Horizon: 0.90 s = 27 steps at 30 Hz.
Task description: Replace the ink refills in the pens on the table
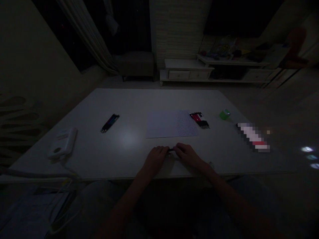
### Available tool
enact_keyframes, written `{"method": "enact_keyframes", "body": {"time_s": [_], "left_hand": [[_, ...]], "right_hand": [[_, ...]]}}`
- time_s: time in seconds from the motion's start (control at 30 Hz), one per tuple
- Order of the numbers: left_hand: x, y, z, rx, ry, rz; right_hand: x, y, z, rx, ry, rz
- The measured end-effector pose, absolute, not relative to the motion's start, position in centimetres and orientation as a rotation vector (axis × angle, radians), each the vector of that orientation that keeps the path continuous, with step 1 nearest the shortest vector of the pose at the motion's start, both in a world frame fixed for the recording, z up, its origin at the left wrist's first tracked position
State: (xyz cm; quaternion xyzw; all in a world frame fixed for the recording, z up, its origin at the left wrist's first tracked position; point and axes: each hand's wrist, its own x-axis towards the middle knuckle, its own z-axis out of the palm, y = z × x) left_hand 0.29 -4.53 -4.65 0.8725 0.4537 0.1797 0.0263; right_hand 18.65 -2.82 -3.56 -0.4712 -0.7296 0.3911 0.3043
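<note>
My left hand point(157, 156) and my right hand point(185, 153) meet near the front edge of the white table. Between them runs a short dark stretch of a black pen point(171, 150), its two ends hidden in my closed fingers. Just beyond my hands lies a white sheet of paper point(163, 124), its right part covered in small handwriting. Several pens point(199, 120), black and red, lie side by side at the sheet's right edge. Farther left, a smaller group of dark pens point(110, 123) rests on the tabletop.
A green cube-like object point(225, 115) stands at the right, near a blurred-out flat item point(253, 136). On the left sits a white box-shaped device point(63, 143) with a cable. Beyond the table point(129, 99) are a white TV cabinet point(189, 71) and a grey bench point(136, 63). The room is dim.
</note>
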Motion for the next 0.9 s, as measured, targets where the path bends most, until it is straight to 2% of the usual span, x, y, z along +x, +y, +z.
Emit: {"method": "enact_keyframes", "body": {"time_s": [0.63, 0.9], "left_hand": [[0.2, -4.6, -4.9, 2.716, 1.372, 0.606], [0.2, -4.3, -5.3, 2.67, 1.515, 0.697]], "right_hand": [[18.5, -2.9, -3.6, -1.244, -1.894, 1.086], [19.5, -1.9, -3.3, -1.284, -1.5, 1.214]]}}
